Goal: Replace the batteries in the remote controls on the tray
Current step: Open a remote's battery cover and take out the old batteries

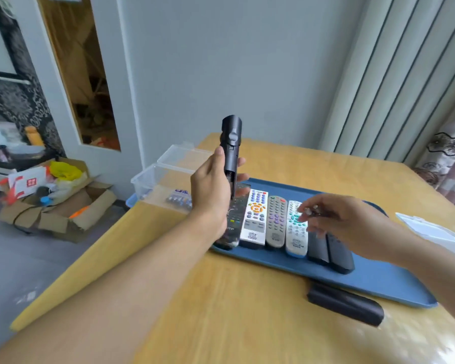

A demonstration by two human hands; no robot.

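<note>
remotes (275, 222) side by side on tray (378, 282), box (166, 179) left

The counter (247, 298) looks like light wood with a smooth, shiny top. The tray (378, 285) is smooth blue plastic, not very shiny. The black remote (230, 148) in the left hand (210, 190) is dull dark plastic. The cover (346, 303) on the counter is dull black too. The box (166, 177) is clear plastic. The batteries (311, 210) look like shiny metal.

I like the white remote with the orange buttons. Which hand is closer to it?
Left. The left hand holds a black remote just above and left of the white remote; the right hand hovers farther right, pinching batteries.
</note>
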